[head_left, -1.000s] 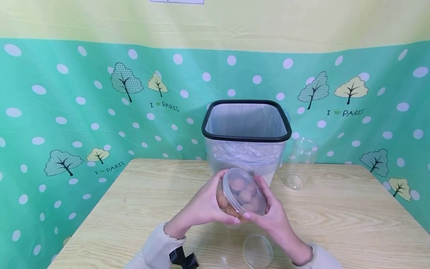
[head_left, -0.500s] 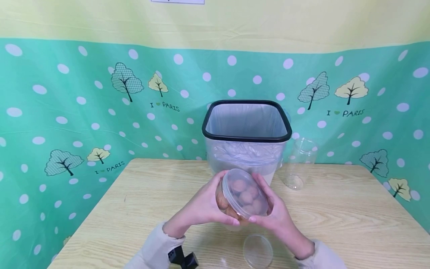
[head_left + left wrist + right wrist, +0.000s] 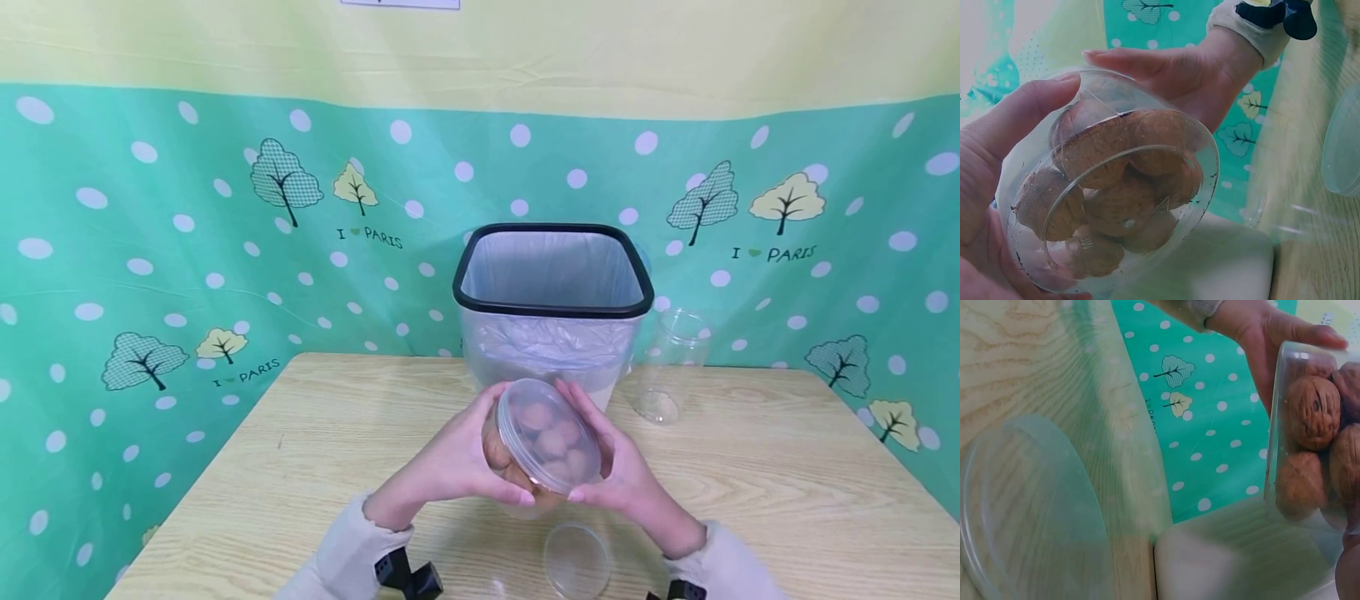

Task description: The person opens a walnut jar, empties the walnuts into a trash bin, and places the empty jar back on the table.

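Observation:
A clear plastic jar of walnuts is held tilted between both hands, above the table and in front of the bin. Its translucent lid is on and faces up and to the right. My left hand grips the jar's side, thumb in front and fingers behind. From the right, my right hand holds the lid around its rim, with the thumb at the near edge and fingertips at the far edge. Through the base in the left wrist view, several brown walnuts show.
A bin with a black rim and a bag lining stands behind the hands. To its right is a tall clear jar without contents. A loose round lid lies on the wooden table near the front. A patterned curtain hangs behind.
My right hand has shifted around the lid's rim, its thumb moving right and its far fingertips moving left. The left hand keeps its hold on the jar.

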`<state>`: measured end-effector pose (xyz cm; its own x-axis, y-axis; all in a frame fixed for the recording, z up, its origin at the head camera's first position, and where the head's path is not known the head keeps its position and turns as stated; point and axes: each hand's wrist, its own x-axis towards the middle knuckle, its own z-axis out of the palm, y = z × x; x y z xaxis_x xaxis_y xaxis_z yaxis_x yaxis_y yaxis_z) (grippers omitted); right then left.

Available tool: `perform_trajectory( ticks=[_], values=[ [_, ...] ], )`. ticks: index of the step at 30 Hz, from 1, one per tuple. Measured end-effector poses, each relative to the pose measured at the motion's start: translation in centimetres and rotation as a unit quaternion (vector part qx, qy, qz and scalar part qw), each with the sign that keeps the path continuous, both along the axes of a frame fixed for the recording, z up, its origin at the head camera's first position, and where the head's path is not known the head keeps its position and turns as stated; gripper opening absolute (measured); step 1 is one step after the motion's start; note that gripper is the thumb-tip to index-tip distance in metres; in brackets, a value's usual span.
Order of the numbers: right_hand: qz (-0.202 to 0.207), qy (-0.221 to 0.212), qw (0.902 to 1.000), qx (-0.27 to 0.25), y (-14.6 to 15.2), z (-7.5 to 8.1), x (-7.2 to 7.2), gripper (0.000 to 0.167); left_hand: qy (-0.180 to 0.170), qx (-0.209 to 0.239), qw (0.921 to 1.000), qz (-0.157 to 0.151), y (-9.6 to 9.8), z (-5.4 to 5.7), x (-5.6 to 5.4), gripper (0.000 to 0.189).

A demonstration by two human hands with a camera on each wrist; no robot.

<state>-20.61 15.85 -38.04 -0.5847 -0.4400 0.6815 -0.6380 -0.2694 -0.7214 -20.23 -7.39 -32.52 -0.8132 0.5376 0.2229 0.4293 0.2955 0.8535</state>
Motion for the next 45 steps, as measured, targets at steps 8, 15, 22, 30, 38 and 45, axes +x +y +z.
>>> perform_trajectory(
  ticks=[8,15,22,30,38,45],
  values=[
    [0.039,0.036,0.9986,0.008,0.3,0.5,-0.7,0.105,-0.011,-0.014,0.9998,0.003,-0.1,0.0,0.1,0.11],
    [0.075,0.061,0.9951,0.022,0.8,0.8,-1.1,0.106,-0.021,0.011,0.9989,-0.04,-0.2,0.0,0.0,0.105],
    [0.093,0.068,0.9922,0.048,1.2,0.9,-1.6,0.107,-0.021,0.009,0.9984,-0.052,-0.2,0.1,0.1,0.105],
    [0.083,0.048,0.9948,0.033,1.2,0.7,-1.3,0.109,-0.034,0.019,0.9983,-0.043,-0.3,0.0,0.0,0.105],
    [0.014,0.001,0.9994,-0.031,0.0,0.3,0.6,0.107,-0.025,0.004,0.9994,-0.023,-0.2,-0.1,-0.1,0.105],
    [-0.069,-0.071,0.9925,-0.072,-1.0,0.0,2.8,0.101,-0.01,0.01,0.9999,-0.01,0.1,-0.2,0.0,0.106]
  ],
)
